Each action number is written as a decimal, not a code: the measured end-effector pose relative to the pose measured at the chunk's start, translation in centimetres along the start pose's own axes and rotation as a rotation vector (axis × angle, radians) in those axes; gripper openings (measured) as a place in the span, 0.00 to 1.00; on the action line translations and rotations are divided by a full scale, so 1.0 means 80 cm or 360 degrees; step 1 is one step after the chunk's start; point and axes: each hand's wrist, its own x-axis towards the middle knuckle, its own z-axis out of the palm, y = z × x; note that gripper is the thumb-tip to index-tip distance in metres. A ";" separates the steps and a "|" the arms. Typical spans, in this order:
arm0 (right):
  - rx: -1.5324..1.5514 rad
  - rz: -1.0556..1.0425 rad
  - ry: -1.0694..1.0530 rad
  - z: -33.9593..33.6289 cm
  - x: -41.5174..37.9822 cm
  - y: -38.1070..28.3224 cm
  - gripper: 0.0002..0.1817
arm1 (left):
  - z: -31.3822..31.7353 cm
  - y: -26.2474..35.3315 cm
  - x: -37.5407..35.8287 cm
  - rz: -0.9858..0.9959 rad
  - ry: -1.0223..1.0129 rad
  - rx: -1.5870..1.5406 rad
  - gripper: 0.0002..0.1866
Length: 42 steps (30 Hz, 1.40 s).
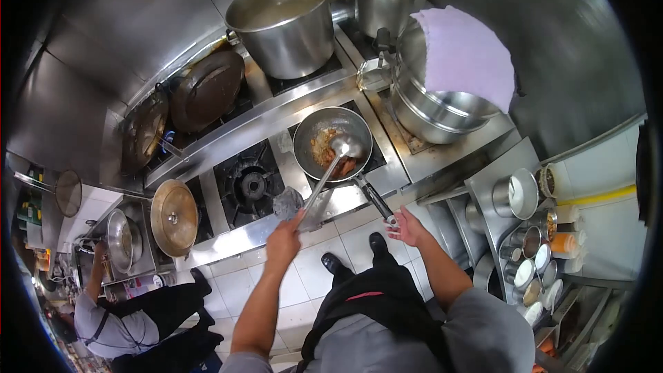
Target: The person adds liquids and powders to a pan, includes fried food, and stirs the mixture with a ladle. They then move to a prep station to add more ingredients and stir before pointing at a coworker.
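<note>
My left hand is closed round the handle of a metal ladle, whose bowl rests in a pan on the stove. Brown pieces of food lie in the pan beside and under the ladle. The pan's black handle points toward my right hand. That hand is open, fingers spread, just beside the handle's ring end; whether it touches the ring I cannot tell. A crumpled grey cloth or foil sits on the stove's front edge near the ladle's shaft.
Large pots stand behind the pan. Steel bowls under a lilac cloth are at the right. A bare burner and a wide lid are leftward. Containers line the right shelf. A co-worker stands at lower left.
</note>
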 end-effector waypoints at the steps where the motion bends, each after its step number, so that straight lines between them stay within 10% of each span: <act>1: -0.0004 -0.0021 0.0001 0.032 -0.013 -0.027 0.26 | -0.015 -0.015 -0.008 -0.0018 0.0048 0.0085 0.34; 4: -0.0195 -0.0114 -0.0306 0.112 -0.002 -0.050 0.20 | -0.066 -0.029 -0.036 -0.0071 0.0081 0.0152 0.33; 6: -0.1380 -0.0497 -0.0089 0.127 0.049 -0.038 0.11 | -0.085 -0.036 -0.059 -0.0087 0.0010 -0.0351 0.33; 12: -0.1080 -0.0467 0.0015 0.167 -0.095 0.029 0.10 | -0.150 0.009 -0.157 -0.0260 -0.0489 -0.0290 0.32; 23: -0.1129 -0.0745 -0.0183 0.193 -0.056 -0.020 0.09 | -0.048 0.042 -0.068 -0.0132 0.0228 -0.0057 0.33; 30: -0.1212 -0.0718 -0.0124 0.147 -0.058 -0.021 0.08 | -0.054 0.060 -0.146 -0.0311 -0.0127 -0.0380 0.31; 42: -0.1267 -0.0806 -0.0127 0.127 -0.048 -0.023 0.10 | -0.037 0.059 -0.096 -0.0193 0.0194 -0.0246 0.31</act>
